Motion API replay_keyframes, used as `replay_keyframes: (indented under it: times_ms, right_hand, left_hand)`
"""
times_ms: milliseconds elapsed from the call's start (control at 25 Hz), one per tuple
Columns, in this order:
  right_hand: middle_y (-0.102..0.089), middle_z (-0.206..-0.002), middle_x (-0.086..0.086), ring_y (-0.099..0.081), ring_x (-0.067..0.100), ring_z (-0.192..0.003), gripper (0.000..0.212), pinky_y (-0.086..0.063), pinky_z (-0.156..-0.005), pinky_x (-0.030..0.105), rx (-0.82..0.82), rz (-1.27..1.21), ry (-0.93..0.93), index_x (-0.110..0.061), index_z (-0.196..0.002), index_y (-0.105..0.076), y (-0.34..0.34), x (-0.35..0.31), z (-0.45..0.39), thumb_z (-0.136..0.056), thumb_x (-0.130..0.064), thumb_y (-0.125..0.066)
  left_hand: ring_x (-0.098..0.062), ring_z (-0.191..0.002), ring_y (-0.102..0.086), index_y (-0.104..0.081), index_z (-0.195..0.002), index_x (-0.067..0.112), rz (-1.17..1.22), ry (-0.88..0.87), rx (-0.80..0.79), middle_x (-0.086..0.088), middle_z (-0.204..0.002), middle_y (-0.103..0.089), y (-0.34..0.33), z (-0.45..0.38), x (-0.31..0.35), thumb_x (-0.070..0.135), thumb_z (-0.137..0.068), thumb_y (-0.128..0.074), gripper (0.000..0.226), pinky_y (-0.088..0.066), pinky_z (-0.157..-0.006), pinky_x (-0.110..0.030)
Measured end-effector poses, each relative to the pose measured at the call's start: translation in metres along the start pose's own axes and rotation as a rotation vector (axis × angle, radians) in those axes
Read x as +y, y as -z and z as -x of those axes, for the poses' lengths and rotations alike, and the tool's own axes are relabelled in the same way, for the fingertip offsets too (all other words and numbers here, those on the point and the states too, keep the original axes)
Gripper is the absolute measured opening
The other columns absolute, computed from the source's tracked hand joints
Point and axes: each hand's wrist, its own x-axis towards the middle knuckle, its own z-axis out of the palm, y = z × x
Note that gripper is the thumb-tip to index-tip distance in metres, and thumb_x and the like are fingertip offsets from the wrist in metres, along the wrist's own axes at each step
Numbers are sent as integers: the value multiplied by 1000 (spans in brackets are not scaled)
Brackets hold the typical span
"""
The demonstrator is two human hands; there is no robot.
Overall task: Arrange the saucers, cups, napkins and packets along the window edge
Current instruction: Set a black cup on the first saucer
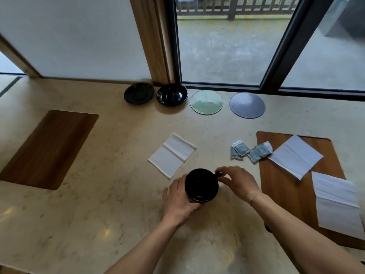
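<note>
Gripping the black cup (pixel 201 185) w/ both hands: left hand (pixel 178 200) cupped its side, right hand (pixel 238 181) pinched the handle, near-centre on counter (pixel 98 214); four saucers (pixel 206 102) lined far by the window.

Two wooden boards (pixel 47 149) (pixel 292 186) lie inset in the pale stone counter (pixel 118 204).

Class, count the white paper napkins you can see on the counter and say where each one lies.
3. One napkin lies on the bare counter just beyond the black cup; a second napkin lies on the wooden board at the right; a third napkin lies nearer on that board, partly cut off by the frame edge.
</note>
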Motion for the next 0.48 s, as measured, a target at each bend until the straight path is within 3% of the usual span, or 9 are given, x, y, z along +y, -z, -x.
replay_keyframes:
  times_ms: [160, 360, 480]
  right_hand:
    - [-67, -106, -11, -54, 12, -103, 22, -48, -79, 35, -3, 6, -9, -40, -113, -62, 2, -5, 6, -94, -44, -52]
    - [-67, -102, -11, -55, 11, -101, 20, -50, -78, 37, 48, 16, -10, -40, -110, -63, 12, -23, 4, -94, -46, -53]
    - [-68, -99, -11, -57, 11, -97, 19, -50, -76, 37, 110, -18, 0, -40, -107, -64, 15, -45, -5, -92, -46, -55]
  left_hand:
    - [-11, -129, -38, -35, -139, 36, 41, -36, -46, 11, -136, -47, 9, -4, -3, 58, -54, -74, 96, -27, -110, -52]
    - [-10, -111, -55, -49, -122, 40, 100, -115, -43, 16, -118, -60, 43, -23, 0, 55, -46, -78, 83, -45, -95, -45]
    - [-12, -120, -50, -47, -130, 38, 143, -168, -71, 10, -129, -56, 75, -35, -8, 46, -49, -83, 89, -41, -101, -44]
